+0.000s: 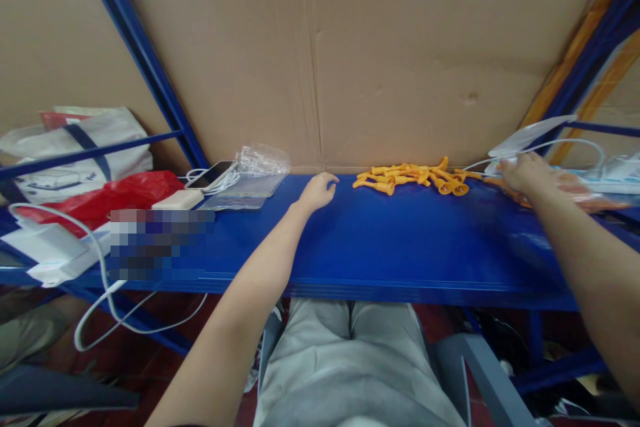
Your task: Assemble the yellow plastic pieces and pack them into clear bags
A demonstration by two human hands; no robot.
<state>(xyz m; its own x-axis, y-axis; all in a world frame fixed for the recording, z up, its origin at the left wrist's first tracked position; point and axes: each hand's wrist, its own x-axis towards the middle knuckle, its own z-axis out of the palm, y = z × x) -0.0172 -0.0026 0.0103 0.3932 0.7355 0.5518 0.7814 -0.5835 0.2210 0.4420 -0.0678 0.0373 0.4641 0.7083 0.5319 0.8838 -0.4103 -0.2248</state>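
Note:
My left hand (319,192) rests on the blue shelf (380,247), its fingers loosely curved and the thumb apart from them, holding nothing. To its right lies a loose pile of yellow-orange plastic pieces (413,177), each with a flared, cup-like end and a thin curved tail. At the far right, my right hand (525,175) grips a clear plastic bag (575,190) with orange contents. Its fingertips are partly hidden by the plastic. A pale translucent flap (533,135) stands up just behind that hand.
Cardboard (400,60) walls the back of the shelf. Flat clear plastic bags (245,190), a phone (213,175), a red bag (115,197) and a white power strip (70,263) with cables lie to the left. Blue posts (145,60) frame the shelf.

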